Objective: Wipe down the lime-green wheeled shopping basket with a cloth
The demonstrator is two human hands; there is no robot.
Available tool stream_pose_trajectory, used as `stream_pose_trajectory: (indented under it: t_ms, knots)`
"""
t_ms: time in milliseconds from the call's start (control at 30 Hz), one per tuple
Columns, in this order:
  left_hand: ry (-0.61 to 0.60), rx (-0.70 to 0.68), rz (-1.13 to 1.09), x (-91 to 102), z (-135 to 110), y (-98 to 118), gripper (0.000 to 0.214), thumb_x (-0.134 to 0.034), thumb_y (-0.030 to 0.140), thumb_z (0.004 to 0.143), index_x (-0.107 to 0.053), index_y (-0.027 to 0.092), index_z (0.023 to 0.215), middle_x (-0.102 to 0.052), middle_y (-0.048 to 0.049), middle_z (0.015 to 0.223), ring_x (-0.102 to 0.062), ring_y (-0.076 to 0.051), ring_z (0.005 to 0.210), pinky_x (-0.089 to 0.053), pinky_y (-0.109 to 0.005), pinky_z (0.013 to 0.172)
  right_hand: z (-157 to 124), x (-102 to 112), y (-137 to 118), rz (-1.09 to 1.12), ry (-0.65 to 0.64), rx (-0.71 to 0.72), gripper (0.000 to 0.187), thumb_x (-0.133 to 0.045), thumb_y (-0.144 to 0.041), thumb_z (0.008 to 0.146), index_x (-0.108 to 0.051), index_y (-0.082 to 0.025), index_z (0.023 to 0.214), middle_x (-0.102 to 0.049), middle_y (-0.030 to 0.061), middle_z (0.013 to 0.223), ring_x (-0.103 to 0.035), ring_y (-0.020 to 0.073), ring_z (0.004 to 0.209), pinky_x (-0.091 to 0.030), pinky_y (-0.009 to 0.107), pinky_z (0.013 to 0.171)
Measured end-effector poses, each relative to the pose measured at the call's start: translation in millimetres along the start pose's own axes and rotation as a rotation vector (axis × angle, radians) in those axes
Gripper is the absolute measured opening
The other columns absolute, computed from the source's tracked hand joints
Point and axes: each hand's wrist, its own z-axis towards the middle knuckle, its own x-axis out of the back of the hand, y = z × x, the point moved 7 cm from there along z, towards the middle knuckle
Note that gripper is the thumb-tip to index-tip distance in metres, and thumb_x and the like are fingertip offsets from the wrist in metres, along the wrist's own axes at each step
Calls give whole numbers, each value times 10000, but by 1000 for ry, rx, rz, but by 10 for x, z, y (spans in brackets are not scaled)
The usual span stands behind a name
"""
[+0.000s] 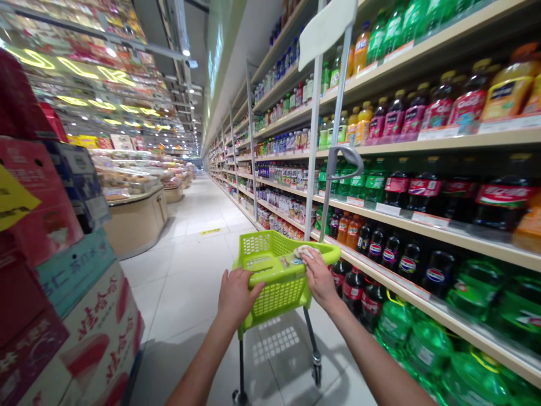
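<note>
A small lime-green shopping cart stands in front of me on dark legs with wheels. Its perforated basket faces me. My left hand is wrapped over the left end of the cart's handle, the thumb lying along it. At the right of the handle, my right hand presses a crumpled whitish cloth against the rim, fingers closed over it. A grey pole rises from the cart's far right corner, carrying a grey loop handle and a blank white sign.
Long shelves of soda and juice bottles run along the right, close to the cart. Stacked drink cartons stand at the near left. Beyond them is a rounded display counter. A white tiled aisle stretches ahead.
</note>
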Motion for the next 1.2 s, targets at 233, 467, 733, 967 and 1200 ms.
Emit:
stream_pose_trajectory:
  t_ms: [233,467,733,967,1200]
  knots:
    - [60,-196,-186,-199,-171,493,476,-587,269,690,-502,151,1143,-517,-122,1225,-417,-256,1181,-315,-449,1010,-9,73,-231,7,-28,-61,370,-371,-132,800,-598,-191,1088,-540,83,1206,-446,203,1166,-330,445,1018]
    - [-161,9,-346,-469,-220,263,650,-605,329,668,-387,147,1253,-351,-125,1373,-258,-243,1293,-252,-436,1053,-176,223,-365,28,-65,-35,364,-376,-138,814,-579,-184,1113,-522,88,1228,-449,195,1169,-381,399,990]
    - [-208,-83,-327,-580,-258,713,676,-535,203,634,-352,133,1281,-355,-107,1375,-239,-241,1297,-195,-450,1069,-329,313,-604,17,-51,34,393,-368,-94,790,-578,-206,1104,-548,74,1188,-470,194,1143,-393,396,981]
    - [-299,44,-218,-745,-156,532,663,-494,274,685,-306,165,1311,-289,-88,1412,-196,-245,1315,-149,-518,1056,-371,661,-117,-112,44,-123,352,-360,-150,828,-578,-167,1103,-542,114,1187,-492,214,1119,-427,412,943]
    - [-322,4,-95,-838,-151,717,704,-467,273,689,-243,137,1343,-259,-97,1424,-165,-261,1323,-163,-508,1053,-477,456,-446,-199,26,65,430,-341,-55,801,-558,-212,1137,-535,85,1213,-434,212,1182,-345,466,1004]
